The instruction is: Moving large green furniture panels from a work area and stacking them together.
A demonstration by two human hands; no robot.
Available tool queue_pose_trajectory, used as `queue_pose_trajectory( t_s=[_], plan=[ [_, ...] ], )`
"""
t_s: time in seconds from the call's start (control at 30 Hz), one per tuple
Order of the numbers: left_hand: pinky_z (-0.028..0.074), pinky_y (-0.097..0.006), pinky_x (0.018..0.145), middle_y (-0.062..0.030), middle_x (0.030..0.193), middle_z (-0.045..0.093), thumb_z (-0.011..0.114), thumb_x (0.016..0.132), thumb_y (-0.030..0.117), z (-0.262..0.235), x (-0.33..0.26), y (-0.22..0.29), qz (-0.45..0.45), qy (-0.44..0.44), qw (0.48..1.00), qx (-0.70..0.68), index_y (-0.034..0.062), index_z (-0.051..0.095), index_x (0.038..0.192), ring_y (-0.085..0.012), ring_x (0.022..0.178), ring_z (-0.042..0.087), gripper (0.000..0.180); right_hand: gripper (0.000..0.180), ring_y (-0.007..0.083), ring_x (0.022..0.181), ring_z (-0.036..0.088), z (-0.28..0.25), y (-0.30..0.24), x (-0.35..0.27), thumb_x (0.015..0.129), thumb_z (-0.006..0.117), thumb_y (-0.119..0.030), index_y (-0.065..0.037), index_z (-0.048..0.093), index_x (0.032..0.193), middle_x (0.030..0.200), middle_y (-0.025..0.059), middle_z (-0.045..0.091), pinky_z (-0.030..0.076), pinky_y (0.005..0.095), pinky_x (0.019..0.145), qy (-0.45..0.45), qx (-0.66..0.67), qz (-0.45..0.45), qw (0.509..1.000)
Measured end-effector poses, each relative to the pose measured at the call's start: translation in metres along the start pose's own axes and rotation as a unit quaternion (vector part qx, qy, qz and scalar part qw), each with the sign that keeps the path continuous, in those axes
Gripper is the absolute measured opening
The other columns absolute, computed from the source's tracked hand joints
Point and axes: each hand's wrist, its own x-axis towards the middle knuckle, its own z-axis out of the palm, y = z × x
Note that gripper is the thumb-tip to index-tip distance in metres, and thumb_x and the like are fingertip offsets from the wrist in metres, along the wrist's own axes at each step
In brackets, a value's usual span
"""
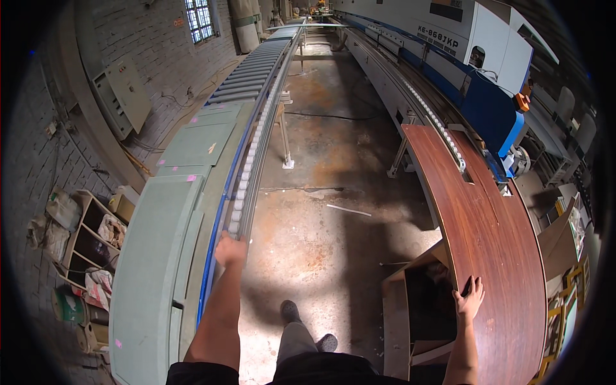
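At the left, my left hand (230, 249) is closed on the near part of a metal rail (258, 160) lined with small white rollers (242, 186). Its fingertips are partly hidden. Beside that rail lie grey-green flat panels (157, 212), some stacked, with small pink stickers. To the right, my right hand (470, 298) lies on a reddish-brown wood-grain board top (497, 256), near its inner edge. Its fingers are spread and it holds nothing.
Between the two lines runs a stained concrete floor (314, 218) with a thin white strip (349, 210) on it. A roller conveyor (256, 70) stretches away at left. A long white and blue machine (475, 96) stands at right. Wooden shelving (80, 247) holds odds and ends.
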Motion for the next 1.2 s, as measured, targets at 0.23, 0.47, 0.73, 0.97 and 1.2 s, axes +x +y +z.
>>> queue_pose_trajectory(
  t_s=[0.23,0.47,0.73,0.97,1.2],
  plan=[
    [0.051,-0.045,0.077,-0.0175,0.096,0.067,0.066,0.075,0.041,-0.001,0.0001,0.0016,0.001,0.002,1.0,-0.005,0.005,0.056,0.102,-0.035,0.089,0.065,0.046,0.082,0.0349,0.135,0.029,-0.0028,-0.0012,-0.0009,0.068,0.073,-0.037,-0.012,0.041,0.139,0.147,0.0167,0.031,0.018,0.0451,0.114,0.007,0.003,0.0,1.0],
    [0.051,-0.045,0.077,-0.0177,0.096,0.067,0.066,0.075,0.04,0.0002,0.0006,0.0013,-0.001,-0.003,1.0,-0.006,0.0049,0.056,0.103,-0.0351,0.088,0.065,0.046,0.081,0.0347,0.134,0.03,-0.0005,0.0,-0.0004,0.069,0.072,-0.038,-0.012,0.041,0.139,0.147,0.0164,0.032,0.019,0.0447,0.114,0.012,-0.004,-0.006,1.0],
    [0.052,-0.045,0.076,-0.0176,0.095,0.067,0.066,0.074,0.041,0.0005,0.001,-0.0004,0.002,-0.002,1.0,-0.002,0.005,0.056,0.103,-0.035,0.088,0.065,0.047,0.083,0.0346,0.136,0.028,-0.0031,-0.0025,-0.001,0.068,0.073,-0.038,-0.011,0.04,0.139,0.147,0.0169,0.031,0.016,0.0458,0.115,0.002,0.007,0.001,1.0],
    [0.052,-0.045,0.077,-0.017,0.097,0.067,0.066,0.075,0.041,-0.0004,0.0007,0.0005,0.0,-0.007,1.0,0.002,0.0056,0.055,0.103,-0.0344,0.088,0.065,0.047,0.082,0.0348,0.136,0.028,-0.0036,-0.0023,-0.0007,0.068,0.073,-0.039,-0.011,0.04,0.139,0.147,0.0169,0.031,0.016,0.0456,0.115,-0.001,0.006,0.002,1.0],
    [0.052,-0.044,0.077,-0.0165,0.098,0.067,0.066,0.075,0.042,0.0003,0.0008,0.0003,-0.002,-0.006,1.0,0.008,0.006,0.055,0.103,-0.0338,0.088,0.066,0.047,0.082,0.0343,0.136,0.028,-0.0055,-0.0045,-0.0005,0.069,0.073,-0.038,-0.011,0.041,0.139,0.148,0.0164,0.031,0.016,0.0453,0.115,-0.005,0.004,0.007,1.0]
  ],
)
